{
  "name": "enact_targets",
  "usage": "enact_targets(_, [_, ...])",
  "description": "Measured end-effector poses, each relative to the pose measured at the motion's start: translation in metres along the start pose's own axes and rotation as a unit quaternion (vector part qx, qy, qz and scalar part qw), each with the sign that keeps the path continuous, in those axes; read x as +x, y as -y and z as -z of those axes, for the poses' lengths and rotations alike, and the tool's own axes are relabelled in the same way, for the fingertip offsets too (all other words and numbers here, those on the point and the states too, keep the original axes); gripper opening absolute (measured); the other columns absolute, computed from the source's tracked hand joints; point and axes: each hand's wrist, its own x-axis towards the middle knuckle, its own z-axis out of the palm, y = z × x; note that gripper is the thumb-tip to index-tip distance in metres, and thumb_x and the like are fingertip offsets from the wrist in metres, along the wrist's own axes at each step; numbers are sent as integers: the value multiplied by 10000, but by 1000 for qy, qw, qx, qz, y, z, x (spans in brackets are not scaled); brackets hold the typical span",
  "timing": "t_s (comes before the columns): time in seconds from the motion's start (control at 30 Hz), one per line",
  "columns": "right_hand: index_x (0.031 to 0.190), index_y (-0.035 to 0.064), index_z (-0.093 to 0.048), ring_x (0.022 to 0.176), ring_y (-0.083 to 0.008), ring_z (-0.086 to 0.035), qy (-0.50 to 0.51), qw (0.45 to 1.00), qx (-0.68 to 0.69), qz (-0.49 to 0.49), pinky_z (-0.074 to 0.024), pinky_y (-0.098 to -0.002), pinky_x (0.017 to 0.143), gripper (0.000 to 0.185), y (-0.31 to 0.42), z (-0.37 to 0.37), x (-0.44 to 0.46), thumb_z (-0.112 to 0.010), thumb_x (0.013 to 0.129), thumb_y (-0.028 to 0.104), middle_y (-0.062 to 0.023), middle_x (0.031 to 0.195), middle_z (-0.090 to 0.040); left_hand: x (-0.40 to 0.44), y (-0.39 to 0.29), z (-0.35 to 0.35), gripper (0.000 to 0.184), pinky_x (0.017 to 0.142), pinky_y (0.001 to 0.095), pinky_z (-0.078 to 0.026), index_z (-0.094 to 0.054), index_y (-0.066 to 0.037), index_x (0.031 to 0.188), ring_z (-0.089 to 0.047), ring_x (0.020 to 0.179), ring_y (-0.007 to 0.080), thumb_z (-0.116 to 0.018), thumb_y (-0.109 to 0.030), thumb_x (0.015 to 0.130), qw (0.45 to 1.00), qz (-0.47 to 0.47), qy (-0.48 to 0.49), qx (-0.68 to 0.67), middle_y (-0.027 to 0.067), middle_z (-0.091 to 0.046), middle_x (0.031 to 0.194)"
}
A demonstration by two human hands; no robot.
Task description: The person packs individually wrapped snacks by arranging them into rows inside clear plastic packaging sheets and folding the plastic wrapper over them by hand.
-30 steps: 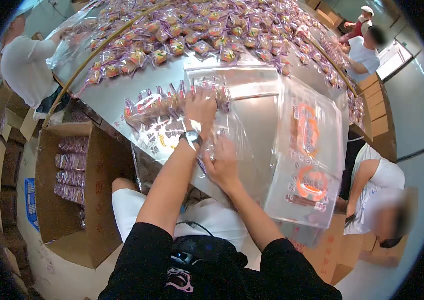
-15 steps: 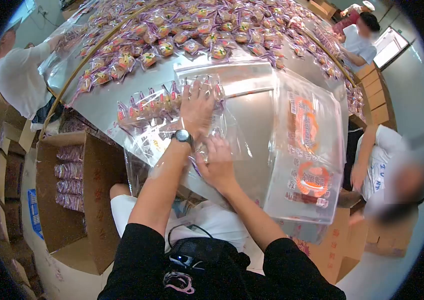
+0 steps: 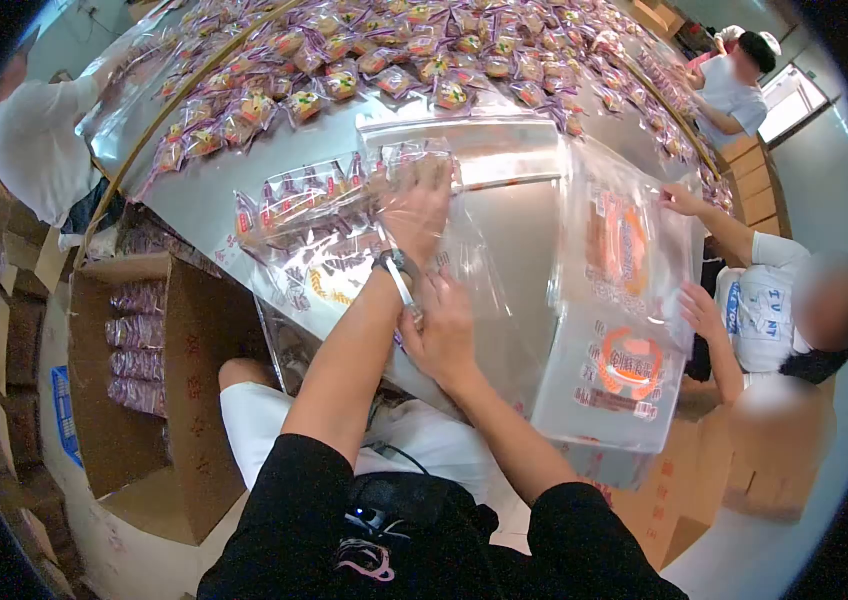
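A clear plastic bag point(image 3: 314, 245) lies on the metal table in front of me, with a row of small wrapped snack packets point(image 3: 309, 190) along its far part. My left hand point(image 3: 419, 205), a watch at its wrist, reaches under the clear film at the right end of that row. Its fingers are stretched forward and look open, though the film blurs them. Close to that wrist, my right hand point(image 3: 439, 325) is closed on the bag's mouth edge, thumb against fingers.
Many wrapped snacks point(image 3: 444, 60) cover the far table. Printed flat bags point(image 3: 629, 370) are stacked at right, where a co-worker's hands point(image 3: 699, 310) touch them. A carton point(image 3: 209, 400) with packed rows stands at left. Other people point(image 3: 39, 145) work around the table.
My left hand has moved slightly right and now lies under the film. The right hand has shifted a little, at the bag edge. The co-worker at right has reached onto the printed bags.
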Motion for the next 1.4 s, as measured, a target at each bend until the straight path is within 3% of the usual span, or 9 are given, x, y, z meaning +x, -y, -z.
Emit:
enact_targets(0.23, [1363,-37,-547,1368,-495,-461,19,1000,-1,-24,-359,-592,1147,571,2,-4,-7,-671,887,255,-278,1356,-563,9,2,-2,364,826,503,-573,-674,-160,1283,-704,1047,254,-592,-163,929,999,19,44,-12,92,-730,1121])
enact_targets(0.57, [1400,-22,-519,1286,-493,-498,125,990,21,-68,-372,-598,1109,695,-14,-10,-13,-715,839,338,-291,1385,-539,-13,-21,-3,524,1168,700,-260,-608,-28,1389,-532,1374,364,-635,-272,926,999,10,-42,13,164,-625,1409])
enact_targets(0.7, [1405,6,-532,1273,-458,-509,-59,998,6,37,-395,-575,1070,736,-1,-7,-2,-748,833,415,-270,1405,-536,-60,-18,76,455,1134,543,-405,-636,24,1325,-582,1284,405,-634,-209,935,970,-9,63,-233,236,-644,1334])
enact_targets(0.77, [1406,19,-543,1271,-426,-515,-20,1000,-9,22,-404,-532,1075,736,-18,-18,-13,-779,833,415,-234,1423,-546,-108,-31,121,374,1008,485,-504,-678,6,1232,-643,1163,400,-680,-171,902,937,82,166,-298,189,-682,1267])
enact_targets(0.9, [1389,14,-559,1181,-393,-590,-8,999,8,35,-426,-498,1066,687,-21,-8,-14,-793,853,373,-205,1360,-615,-187,-39,231,186,848,462,-546,-722,-50,981,-682,969,334,-770,-63,802,902,-17,4,-431,106,-727,1047])
enact_targets(1.03, [1373,7,-573,1115,-290,-659,-92,985,133,-56,-487,-424,1006,553,-7,11,-5,-734,948,324,-155,1286,-673,-270,20,258,166,857,401,-520,-716,-59,950,-671,950,294,-771,-50,794,931,189,-83,-302,89,-725,1001])
enact_targets(1.13, [1400,6,-555,1155,-222,-654,-36,861,448,-238,-517,-365,973,446,21,24,9,-635,1033,247,-103,1312,-658,-304,78,262,268,907,436,-497,-682,-19,1075,-635,1027,340,-763,-96,831,916,341,-43,-207,136,-695,1067])
enact_targets(1.23, [1417,7,-541,1139,-181,-651,-12,830,518,-209,-535,-340,942,388,44,29,18,-574,1059,152,-75,1340,-633,-329,119,253,428,991,501,-458,-613,-16,1238,-569,1177,372,-746,-204,877,917,370,83,-120,179,-626,1252])
enact_targets(1.4, [1384,62,-560,1041,-151,-648,15,595,731,-335,-551,-329,857,373,77,30,23,-618,1023,134,-76,1218,-664,-377,152,196,822,1094,628,-400,-408,-51,1513,-433,1382,463,-760,-386,850,879,437,189,-41,238,-408,1548])
